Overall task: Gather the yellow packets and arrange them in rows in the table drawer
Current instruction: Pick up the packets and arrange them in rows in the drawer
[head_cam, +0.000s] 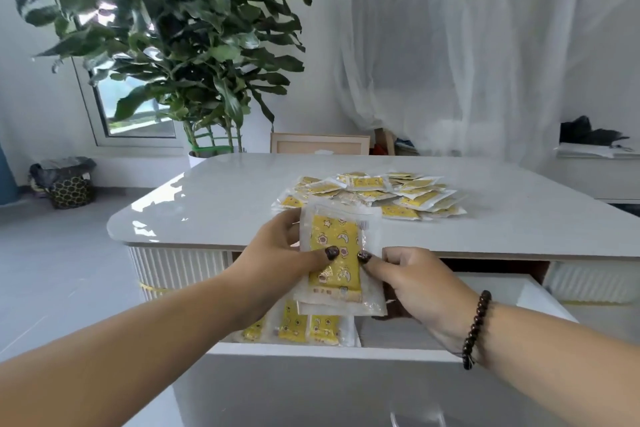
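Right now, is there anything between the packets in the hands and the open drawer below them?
Nothing visible blocks the way. Both hands, left hand and right hand, hold the stack of packets directly above the open drawer, where packets in the drawer already lie at its left.

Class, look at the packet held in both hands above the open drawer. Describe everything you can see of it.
The held packet is a flat, clear plastic wrapper with a yellow insert printed with stars, moons and small cartoon shapes. It looks sealed, with wide see-through edges. It is held upright, facing the camera, over the drawer. The left hand grips its left edge, thumb on the front; the right hand pinches its right side. More packets seem stacked behind it.
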`<state>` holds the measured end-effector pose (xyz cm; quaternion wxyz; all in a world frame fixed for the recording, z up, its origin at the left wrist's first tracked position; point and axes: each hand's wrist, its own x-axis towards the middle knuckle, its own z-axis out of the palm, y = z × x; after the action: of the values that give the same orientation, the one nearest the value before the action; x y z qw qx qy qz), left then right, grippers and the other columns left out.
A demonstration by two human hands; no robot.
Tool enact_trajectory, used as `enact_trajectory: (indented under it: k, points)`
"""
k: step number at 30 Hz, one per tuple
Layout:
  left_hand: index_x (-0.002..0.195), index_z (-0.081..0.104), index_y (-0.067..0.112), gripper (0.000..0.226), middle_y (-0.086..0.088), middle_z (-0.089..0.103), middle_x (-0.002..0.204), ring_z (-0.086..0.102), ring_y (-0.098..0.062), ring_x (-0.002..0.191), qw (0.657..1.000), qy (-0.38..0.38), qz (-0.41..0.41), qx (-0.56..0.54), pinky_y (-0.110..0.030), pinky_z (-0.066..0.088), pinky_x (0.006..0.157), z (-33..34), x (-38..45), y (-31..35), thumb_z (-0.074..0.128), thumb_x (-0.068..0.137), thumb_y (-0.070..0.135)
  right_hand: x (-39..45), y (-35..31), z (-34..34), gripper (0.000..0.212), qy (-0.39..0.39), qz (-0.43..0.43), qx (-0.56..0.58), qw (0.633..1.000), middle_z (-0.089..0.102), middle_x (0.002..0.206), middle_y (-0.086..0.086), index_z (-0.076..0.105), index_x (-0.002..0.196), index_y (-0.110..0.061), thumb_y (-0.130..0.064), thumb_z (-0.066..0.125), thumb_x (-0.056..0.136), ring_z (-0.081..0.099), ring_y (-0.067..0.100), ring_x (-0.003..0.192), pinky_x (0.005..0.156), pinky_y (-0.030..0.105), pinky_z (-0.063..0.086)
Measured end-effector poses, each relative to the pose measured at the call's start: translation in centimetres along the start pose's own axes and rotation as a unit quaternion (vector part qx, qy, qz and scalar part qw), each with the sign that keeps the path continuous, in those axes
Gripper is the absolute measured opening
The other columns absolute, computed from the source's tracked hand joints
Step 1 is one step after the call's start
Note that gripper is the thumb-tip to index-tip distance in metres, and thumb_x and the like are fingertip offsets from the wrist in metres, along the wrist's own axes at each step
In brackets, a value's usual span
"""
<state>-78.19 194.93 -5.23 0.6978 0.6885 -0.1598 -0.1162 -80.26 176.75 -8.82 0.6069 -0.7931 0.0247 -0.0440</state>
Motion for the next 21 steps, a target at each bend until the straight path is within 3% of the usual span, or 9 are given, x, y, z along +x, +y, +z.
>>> enact_trajectory:
  k: [3, 6, 8, 9, 11, 13, 16, 18, 21]
  points:
    - [0.115, 0.058, 0.015, 0.041, -0.001, 0.076, 0.101, 0.074, -0.026, 0.089, 1.000, 0.015, 0.006, -0.012, -0.045, 0.060, 0.079, 0.6, -0.6, 0.1, 0.070, 0.081, -0.003, -0.7, -0.4, -0.8, 0.057, 0.038, -0.025, -0.023, 0.999, 0.064, 0.087, 0.034, 0.057, 0.091, 0.013, -0.044, 0.060, 0.083, 0.046, 0.018, 0.074, 0.068, 0.032, 0.033]
    - [0.111, 0.064, 0.009, 0.021, -0.008, 0.076, 0.097, 0.074, -0.024, 0.088, 0.997, 0.038, -0.001, -0.063, -0.038, 0.061, 0.074, 1.0, -0.5, 0.1, 0.055, 0.094, 0.001, -0.7, -1.1, -1.6, 0.041, 0.103, -0.067, -0.061, 0.991, 0.055, 0.069, 0.015, 0.060, 0.087, 0.011, -0.028, 0.052, 0.095, 0.042, 0.018, 0.066, 0.060, 0.026, 0.031]
    - [0.106, 0.065, 0.008, 0.021, -0.009, 0.077, 0.094, 0.075, -0.022, 0.080, 0.993, 0.061, -0.012, -0.101, -0.031, 0.061, 0.064, 0.9, -0.3, 0.2, 0.047, 0.097, 0.001, -0.5, -1.6, -2.2, 0.037, 0.150, -0.076, -0.072, 0.983, 0.055, 0.069, 0.015, 0.060, 0.084, 0.011, -0.023, 0.050, 0.096, 0.049, 0.023, 0.062, 0.057, 0.025, 0.038]
    - [0.104, 0.065, 0.008, 0.022, -0.010, 0.077, 0.093, 0.075, -0.021, 0.078, 0.991, 0.070, -0.017, -0.115, -0.030, 0.061, 0.061, 0.8, -0.2, 0.3, 0.045, 0.098, 0.001, -0.4, -1.7, -2.5, 0.036, 0.162, -0.072, -0.070, 0.982, 0.059, 0.072, 0.022, 0.060, 0.083, 0.010, -0.022, 0.049, 0.096, 0.057, 0.032, 0.063, 0.059, 0.029, 0.049]
    - [0.103, 0.065, 0.008, 0.024, -0.012, 0.076, 0.092, 0.075, -0.022, 0.076, 0.988, 0.083, -0.029, -0.129, -0.032, 0.062, 0.062, 0.6, -0.2, 0.4, 0.042, 0.099, 0.001, -0.2, -1.6, -2.9, 0.034, 0.160, -0.046, -0.041, 0.985, 0.063, 0.082, 0.030, 0.060, 0.081, 0.009, -0.019, 0.048, 0.097, 0.065, 0.045, 0.075, 0.060, 0.047, 0.059]
    - [0.105, 0.065, 0.007, 0.025, -0.014, 0.076, 0.093, 0.075, -0.023, 0.077, 0.988, 0.085, -0.036, -0.125, -0.034, 0.062, 0.066, 0.6, -0.2, 0.3, 0.040, 0.101, 0.003, -0.6, -1.6, -2.7, 0.035, 0.133, -0.021, -0.019, 0.991, 0.059, 0.079, 0.022, 0.058, 0.082, 0.012, -0.018, 0.049, 0.097, 0.064, 0.042, 0.073, 0.054, 0.046, 0.059]
    - [0.106, 0.066, 0.005, 0.027, -0.015, 0.076, 0.095, 0.073, -0.028, 0.087, 0.991, 0.074, -0.045, -0.100, -0.041, 0.060, 0.078, 1.0, -0.1, -0.2, 0.041, 0.103, 0.015, -0.7, -1.0, -1.7, 0.038, 0.100, -0.040, -0.083, 0.991, 0.053, 0.064, 0.019, 0.056, 0.074, 0.010, -0.022, 0.053, 0.095, 0.056, 0.035, 0.059, 0.054, 0.051, 0.057]
    - [0.105, 0.067, 0.005, 0.023, -0.013, 0.076, 0.096, 0.073, -0.029, 0.092, 0.995, 0.052, -0.047, -0.074, -0.043, 0.058, 0.084, 1.5, -0.2, -0.4, 0.047, 0.100, 0.016, -0.8, -0.6, -0.9, 0.040, 0.092, -0.046, -0.109, 0.989, 0.046, 0.053, 0.008, 0.055, 0.064, 0.004, -0.023, 0.055, 0.094, 0.051, 0.023, 0.050, 0.051, 0.047, 0.057]
    - [0.103, 0.068, 0.011, 0.017, -0.007, 0.077, 0.094, 0.074, -0.026, 0.088, 0.998, 0.049, -0.037, -0.008, -0.043, 0.058, 0.084, 2.0, -0.3, -0.9, 0.060, 0.091, 0.002, -0.8, 0.0, 0.3, 0.037, 0.099, -0.028, -0.078, 0.992, 0.046, 0.060, 0.010, 0.061, 0.070, 0.007, -0.023, 0.058, 0.092, 0.050, 0.020, 0.053, 0.042, 0.031, 0.051]
